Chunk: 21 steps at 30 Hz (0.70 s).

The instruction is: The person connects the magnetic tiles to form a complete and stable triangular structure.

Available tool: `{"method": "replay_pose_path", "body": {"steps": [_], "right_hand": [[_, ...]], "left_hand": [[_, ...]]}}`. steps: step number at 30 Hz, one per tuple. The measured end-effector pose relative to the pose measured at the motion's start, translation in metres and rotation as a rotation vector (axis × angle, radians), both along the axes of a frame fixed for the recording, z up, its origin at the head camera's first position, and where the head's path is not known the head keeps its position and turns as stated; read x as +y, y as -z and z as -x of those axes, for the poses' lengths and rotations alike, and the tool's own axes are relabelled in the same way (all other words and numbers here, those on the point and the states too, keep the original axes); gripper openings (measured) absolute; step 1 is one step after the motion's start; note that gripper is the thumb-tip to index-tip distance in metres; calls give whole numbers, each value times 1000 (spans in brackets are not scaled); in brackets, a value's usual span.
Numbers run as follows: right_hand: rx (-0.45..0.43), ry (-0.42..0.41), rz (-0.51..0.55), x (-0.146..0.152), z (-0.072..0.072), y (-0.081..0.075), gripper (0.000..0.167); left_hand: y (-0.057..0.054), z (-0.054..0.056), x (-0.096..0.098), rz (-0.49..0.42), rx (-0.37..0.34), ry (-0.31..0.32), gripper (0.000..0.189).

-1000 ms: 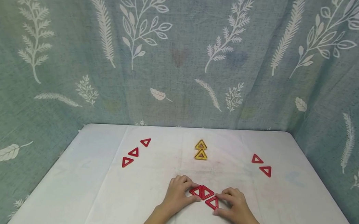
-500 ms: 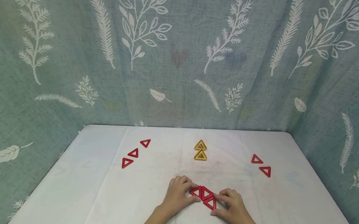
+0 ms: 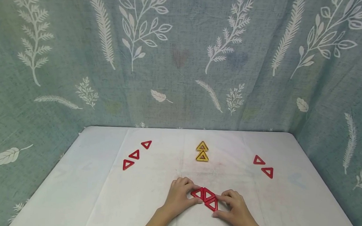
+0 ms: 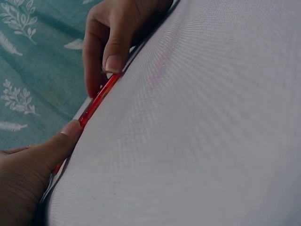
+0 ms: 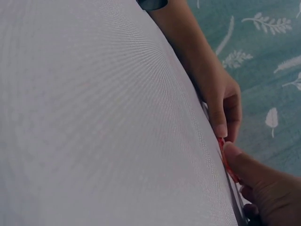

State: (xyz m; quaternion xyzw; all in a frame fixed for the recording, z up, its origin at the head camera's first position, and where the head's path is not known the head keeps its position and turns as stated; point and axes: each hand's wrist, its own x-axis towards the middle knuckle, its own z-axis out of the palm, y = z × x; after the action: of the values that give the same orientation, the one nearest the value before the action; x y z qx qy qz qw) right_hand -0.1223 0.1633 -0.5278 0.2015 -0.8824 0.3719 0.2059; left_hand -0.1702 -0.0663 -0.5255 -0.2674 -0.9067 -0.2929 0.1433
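Three red triangle tiles lie joined on the white table (image 3: 150,211) near its front edge: a left one (image 3: 198,193), a middle one (image 3: 209,194) and a lower one (image 3: 212,205). My left hand (image 3: 194,194) pinches the left tile between curled fingers and thumb. The lower tile is pinched by my right hand (image 3: 218,206) between index finger and thumb. In the left wrist view the tiles show as a thin red edge (image 4: 99,101) between my left thumb (image 4: 56,148) and the right hand's fingers (image 4: 113,47). In the right wrist view the red edge (image 5: 223,155) sits by my right thumb (image 5: 251,172).
Three loose red triangles (image 3: 134,154) lie in a slanted row at the left. Two yellow triangles (image 3: 202,151) sit at the centre back, and two red ones (image 3: 263,166) at the right. A leaf-patterned green curtain (image 3: 184,58) closes in the table's back and sides.
My right hand slid the lower red triangle up and left until it met the other two. The left hand stayed where it was.
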Motion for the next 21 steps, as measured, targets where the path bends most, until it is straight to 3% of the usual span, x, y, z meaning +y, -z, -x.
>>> {"method": "replay_pose_path", "body": {"steps": [13, 21], "right_hand": [[-33, 6, 57, 10, 2, -3, 47], [-87, 100, 24, 21, 4, -8, 48]], "left_hand": [[1, -1, 0, 0, -10, 6, 41], [0, -1, -1, -5, -27, 3, 42]]}}
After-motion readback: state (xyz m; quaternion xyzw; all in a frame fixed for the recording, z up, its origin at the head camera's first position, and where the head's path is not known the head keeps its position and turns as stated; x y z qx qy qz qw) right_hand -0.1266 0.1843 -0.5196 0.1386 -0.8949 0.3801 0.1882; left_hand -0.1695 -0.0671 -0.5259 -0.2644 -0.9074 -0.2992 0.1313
